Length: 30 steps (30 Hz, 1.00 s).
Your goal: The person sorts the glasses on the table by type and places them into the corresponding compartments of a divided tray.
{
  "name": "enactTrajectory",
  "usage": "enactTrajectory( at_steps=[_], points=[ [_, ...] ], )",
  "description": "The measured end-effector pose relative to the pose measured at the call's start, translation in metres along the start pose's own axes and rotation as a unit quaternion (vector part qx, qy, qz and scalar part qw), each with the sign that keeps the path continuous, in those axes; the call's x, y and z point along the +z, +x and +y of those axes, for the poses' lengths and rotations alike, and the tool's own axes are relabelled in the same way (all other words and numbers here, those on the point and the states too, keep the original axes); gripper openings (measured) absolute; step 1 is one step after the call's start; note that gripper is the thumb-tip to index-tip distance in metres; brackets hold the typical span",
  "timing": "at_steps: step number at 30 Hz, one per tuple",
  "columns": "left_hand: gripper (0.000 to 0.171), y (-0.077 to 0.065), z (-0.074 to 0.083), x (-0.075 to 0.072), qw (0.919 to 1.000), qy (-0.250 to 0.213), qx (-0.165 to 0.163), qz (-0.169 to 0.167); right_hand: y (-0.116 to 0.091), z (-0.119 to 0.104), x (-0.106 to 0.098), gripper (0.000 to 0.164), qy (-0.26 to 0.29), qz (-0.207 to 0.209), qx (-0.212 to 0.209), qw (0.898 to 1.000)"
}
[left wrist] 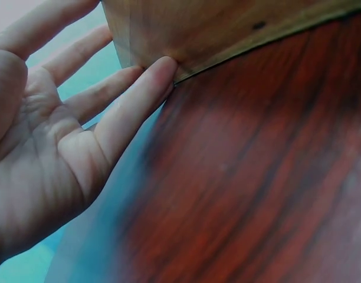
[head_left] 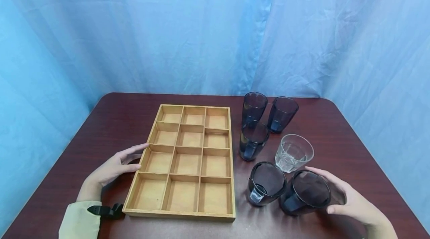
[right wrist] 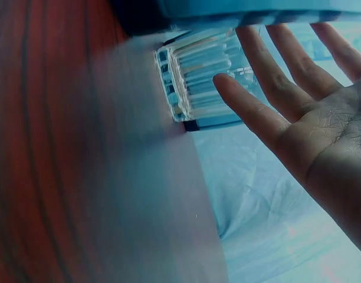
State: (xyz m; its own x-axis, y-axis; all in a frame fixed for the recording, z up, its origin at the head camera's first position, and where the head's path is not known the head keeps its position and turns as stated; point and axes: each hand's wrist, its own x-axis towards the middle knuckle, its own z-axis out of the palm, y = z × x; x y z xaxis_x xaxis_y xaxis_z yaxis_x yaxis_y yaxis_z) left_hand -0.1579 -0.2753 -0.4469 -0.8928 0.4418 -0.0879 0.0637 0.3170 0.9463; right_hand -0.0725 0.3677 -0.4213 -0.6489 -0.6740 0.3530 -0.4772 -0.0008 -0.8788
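A wooden tray [head_left: 178, 218], divided into several compartments with nothing in them, lies flat on the table. My left hand [head_left: 111, 168] is at the tray's left side, fingers fairly straight and fingertips right at its outer wall. In the left wrist view, fingertips [left wrist: 163, 69] meet the wood near a lower corner. On the right, my right hand [head_left: 352, 200] spreads loosely beside the nearest dark glass mug [head_left: 307, 192], fingers behind it and thumb apart in front. The right wrist view shows extended fingers [right wrist: 251, 106] near a clear ridged glass [right wrist: 204, 76].
Left of the nearest mug stands another dark mug [head_left: 267, 183] with a handle. Behind them are the clear glass [head_left: 292, 155] and a dark mug [head_left: 252, 142]. Two dark glasses [head_left: 254, 106] stand farther back. Blue curtains [head_left: 201, 34] surround the dark red table [head_left: 111, 119].
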Motion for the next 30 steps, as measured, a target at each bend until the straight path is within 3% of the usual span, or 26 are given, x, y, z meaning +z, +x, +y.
enactTrajectory(
  at_steps=[8, 17, 24, 30],
  points=[
    [0.066, 0.0, -0.001, 0.0, 0.9999, -0.006, -0.006, -0.006, 0.003, -0.008, 0.008, 0.08, -0.03, 0.022, 0.045, 0.998],
    [0.067, 0.0, -0.003, 0.001, 0.9998, -0.015, -0.012, -0.01, 0.015, -0.009, 0.014, 0.088, -0.014, 0.011, 0.01, 1.0],
    [0.069, -0.002, 0.001, 0.003, 0.9995, -0.023, -0.017, -0.012, 0.017, -0.013, 0.021, 0.091, -0.056, 0.052, 0.021, 0.997],
    [0.07, -0.002, 0.003, 0.004, 0.9994, -0.023, -0.025, -0.011, 0.017, -0.016, 0.026, 0.09, -0.052, 0.094, 0.039, 0.993]
  ],
)
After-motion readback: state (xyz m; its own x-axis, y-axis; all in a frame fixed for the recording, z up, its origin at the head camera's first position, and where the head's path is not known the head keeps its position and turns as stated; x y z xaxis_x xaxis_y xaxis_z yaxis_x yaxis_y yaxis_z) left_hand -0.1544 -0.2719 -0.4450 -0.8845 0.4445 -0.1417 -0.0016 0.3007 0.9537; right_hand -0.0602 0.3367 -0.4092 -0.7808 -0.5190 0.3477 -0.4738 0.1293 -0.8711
